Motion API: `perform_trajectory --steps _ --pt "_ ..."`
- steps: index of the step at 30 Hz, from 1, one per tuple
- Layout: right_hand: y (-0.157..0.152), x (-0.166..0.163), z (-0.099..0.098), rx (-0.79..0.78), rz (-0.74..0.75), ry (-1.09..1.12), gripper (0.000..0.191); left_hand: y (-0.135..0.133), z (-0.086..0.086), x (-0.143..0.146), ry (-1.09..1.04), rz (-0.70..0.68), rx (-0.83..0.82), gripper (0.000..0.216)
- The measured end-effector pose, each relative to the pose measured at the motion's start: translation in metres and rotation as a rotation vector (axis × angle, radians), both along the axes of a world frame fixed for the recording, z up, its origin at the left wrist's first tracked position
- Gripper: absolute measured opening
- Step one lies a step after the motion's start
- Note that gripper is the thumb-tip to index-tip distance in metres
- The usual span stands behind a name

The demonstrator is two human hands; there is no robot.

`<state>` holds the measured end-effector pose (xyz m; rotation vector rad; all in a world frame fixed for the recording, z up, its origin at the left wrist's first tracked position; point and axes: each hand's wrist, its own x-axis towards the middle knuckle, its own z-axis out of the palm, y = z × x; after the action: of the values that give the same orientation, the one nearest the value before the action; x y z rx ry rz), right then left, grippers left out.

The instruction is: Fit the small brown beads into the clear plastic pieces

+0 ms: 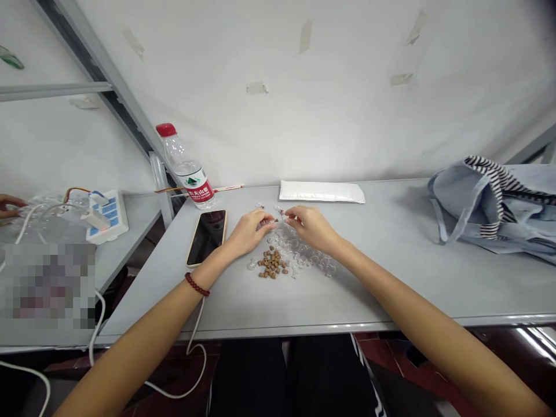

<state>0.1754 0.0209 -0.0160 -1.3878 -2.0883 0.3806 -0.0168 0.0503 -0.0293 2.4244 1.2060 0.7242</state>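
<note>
My left hand (249,231) and my right hand (311,227) meet above the grey table (382,289), their fingertips pinching a tiny transparent plastic piece (275,220) with a brown bit at it. The frame is too small to show which fingers carry its weight. Beneath my right hand lies a loose heap of transparent plastic pieces (304,250). Closer to me and just below my left hand sits a pile of brown pellets (272,263). A black smartphone (207,237) lies face up to the left of my left hand, with a red bead bracelet on that wrist.
A water bottle with a red cap (186,167) stands at the table's back left, and a white padded envelope (322,191) lies along the back. A denim bag (490,208) rests at the right. On a side table, a co-worker's hand (11,204) is near a power strip (108,215).
</note>
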Motion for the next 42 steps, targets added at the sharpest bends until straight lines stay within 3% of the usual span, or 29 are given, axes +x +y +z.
perform_trajectory --steps 7,11,14,18,22,27,30,34,42 --pt "-0.012 -0.003 0.009 -0.187 0.218 0.048 0.038 -0.023 0.016 0.0 -0.307 -0.13 -0.242 0.023" --pt "-0.018 -0.006 0.013 -0.153 0.282 0.198 0.04 -0.025 0.024 -0.005 -0.449 -0.153 -0.47 0.027" --pt "-0.022 -0.011 0.012 -0.076 0.3 0.152 0.038 -0.022 0.027 -0.012 -0.564 -0.114 -0.575 0.031" --pt "-0.031 -0.021 0.004 0.118 0.376 -0.202 0.029 -0.018 0.024 -0.017 -0.391 0.04 -0.412 0.029" --pt "-0.035 -0.025 0.0 0.162 0.385 -0.416 0.021 -0.017 0.015 -0.012 -0.164 0.026 -0.221 0.026" --pt "-0.027 -0.014 0.005 0.166 0.296 -0.349 0.024 -0.005 0.01 -0.017 -0.085 0.16 -0.032 0.029" --pt "-0.026 -0.013 0.008 0.2 0.268 -0.309 0.025 0.008 0.005 -0.025 0.081 0.248 0.102 0.035" --pt "-0.029 -0.018 0.008 0.233 0.283 -0.299 0.025 0.017 -0.006 -0.027 0.208 0.179 0.063 0.033" --pt "-0.016 -0.009 -0.002 0.165 0.147 -0.312 0.022 0.011 -0.01 -0.025 0.207 0.186 0.05 0.018"
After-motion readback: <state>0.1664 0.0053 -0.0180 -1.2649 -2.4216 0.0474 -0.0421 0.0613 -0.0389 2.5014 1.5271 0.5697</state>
